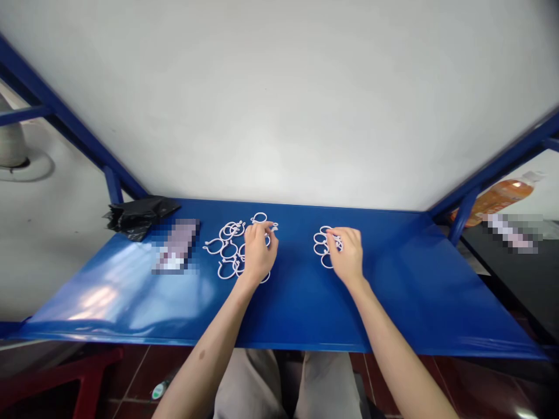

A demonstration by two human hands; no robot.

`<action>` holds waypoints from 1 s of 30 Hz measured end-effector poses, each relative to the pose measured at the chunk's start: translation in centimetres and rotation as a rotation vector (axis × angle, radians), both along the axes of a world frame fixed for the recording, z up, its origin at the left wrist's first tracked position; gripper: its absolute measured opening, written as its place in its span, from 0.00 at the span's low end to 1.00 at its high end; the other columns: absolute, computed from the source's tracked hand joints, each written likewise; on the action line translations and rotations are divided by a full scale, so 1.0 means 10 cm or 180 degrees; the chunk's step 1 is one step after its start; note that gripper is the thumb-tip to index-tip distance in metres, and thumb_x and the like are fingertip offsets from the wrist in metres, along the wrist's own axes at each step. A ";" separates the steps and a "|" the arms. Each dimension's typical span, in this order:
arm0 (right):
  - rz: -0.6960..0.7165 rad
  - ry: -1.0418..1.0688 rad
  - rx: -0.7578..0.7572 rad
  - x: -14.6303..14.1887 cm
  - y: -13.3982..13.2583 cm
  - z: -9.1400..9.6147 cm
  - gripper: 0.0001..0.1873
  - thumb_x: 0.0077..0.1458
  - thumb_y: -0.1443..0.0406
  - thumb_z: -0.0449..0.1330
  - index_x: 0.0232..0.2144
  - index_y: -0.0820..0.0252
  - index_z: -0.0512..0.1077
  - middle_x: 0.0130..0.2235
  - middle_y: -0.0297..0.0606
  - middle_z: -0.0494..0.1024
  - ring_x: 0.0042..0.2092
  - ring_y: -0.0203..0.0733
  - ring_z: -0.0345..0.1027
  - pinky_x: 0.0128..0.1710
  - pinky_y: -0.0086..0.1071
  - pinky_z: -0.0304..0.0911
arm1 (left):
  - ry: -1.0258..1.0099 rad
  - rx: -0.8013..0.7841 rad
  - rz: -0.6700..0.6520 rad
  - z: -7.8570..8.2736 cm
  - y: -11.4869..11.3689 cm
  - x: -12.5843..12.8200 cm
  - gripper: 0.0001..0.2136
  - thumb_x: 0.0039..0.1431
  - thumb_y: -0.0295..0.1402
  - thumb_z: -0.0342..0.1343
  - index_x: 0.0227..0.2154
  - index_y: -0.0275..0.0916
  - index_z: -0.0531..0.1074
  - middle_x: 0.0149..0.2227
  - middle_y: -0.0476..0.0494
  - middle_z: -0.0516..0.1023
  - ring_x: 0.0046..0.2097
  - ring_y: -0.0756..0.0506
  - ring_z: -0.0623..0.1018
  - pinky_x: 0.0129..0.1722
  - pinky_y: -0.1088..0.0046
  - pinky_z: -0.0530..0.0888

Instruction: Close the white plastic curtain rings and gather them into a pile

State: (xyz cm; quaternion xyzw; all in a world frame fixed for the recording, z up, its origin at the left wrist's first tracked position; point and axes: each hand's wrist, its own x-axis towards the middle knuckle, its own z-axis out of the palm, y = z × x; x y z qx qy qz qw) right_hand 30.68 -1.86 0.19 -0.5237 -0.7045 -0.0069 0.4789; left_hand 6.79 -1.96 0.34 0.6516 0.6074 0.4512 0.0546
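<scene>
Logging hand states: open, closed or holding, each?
Left hand: fingers curled at the larger white ring group; grip unclear.
Right hand: fingers curled at the smaller ring group; grip unclear.

Lighting moderate, diffuse; source out of view; wall [271, 116] brightest around its lower middle, grading to dull grey toward the upper corners; glare on the near left of the blue tabletop [297, 314], washed whitish in patches; softer sheen at its right corner; tabletop darker between the forearms; floor [135, 366] dim, a small bright glint at lower right; soft shadow around the pipe fitting [13, 145] at left; wide-angle stretch at the margins, bottle [502, 198] smeared and soft; white rings [237, 251] readable, fine outlines slightly soft; two patches coarsely pixelated, detail lost.
</scene>
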 end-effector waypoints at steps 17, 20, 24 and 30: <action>0.0900 0.0928 -0.0682 -0.49 -0.35 -0.23 0.06 0.66 0.63 0.57 0.41 0.54 0.75 0.42 0.38 0.82 0.42 0.42 0.77 0.43 0.36 0.72 | -0.2192 -0.1114 -0.1645 -0.11 -0.17 0.29 0.13 0.64 0.42 0.57 0.41 0.38 0.76 0.41 0.44 0.79 0.30 0.51 0.78 0.34 0.72 0.78; 0.0954 0.0868 -0.0524 -0.46 -0.36 -0.22 0.06 0.67 0.65 0.57 0.40 0.54 0.75 0.40 0.38 0.81 0.41 0.42 0.76 0.43 0.35 0.71 | -0.1961 -0.0932 -0.1753 -0.13 -0.20 0.31 0.12 0.66 0.41 0.55 0.42 0.39 0.75 0.40 0.45 0.76 0.31 0.51 0.78 0.33 0.73 0.78; 0.1011 0.0781 -0.0426 -0.43 -0.37 -0.21 0.06 0.67 0.67 0.57 0.40 0.53 0.74 0.39 0.37 0.81 0.41 0.41 0.75 0.43 0.36 0.71 | -0.1530 -0.0703 -0.1822 -0.13 -0.23 0.31 0.11 0.69 0.39 0.52 0.42 0.41 0.76 0.38 0.47 0.72 0.34 0.51 0.77 0.34 0.74 0.78; 0.0907 0.0730 -0.0602 -0.47 -0.39 -0.23 0.06 0.67 0.64 0.57 0.41 0.54 0.74 0.39 0.38 0.81 0.39 0.42 0.77 0.41 0.36 0.72 | -0.0882 -0.0360 -0.1772 -0.08 -0.22 0.30 0.10 0.71 0.33 0.48 0.43 0.41 0.76 0.37 0.46 0.73 0.38 0.50 0.76 0.39 0.73 0.76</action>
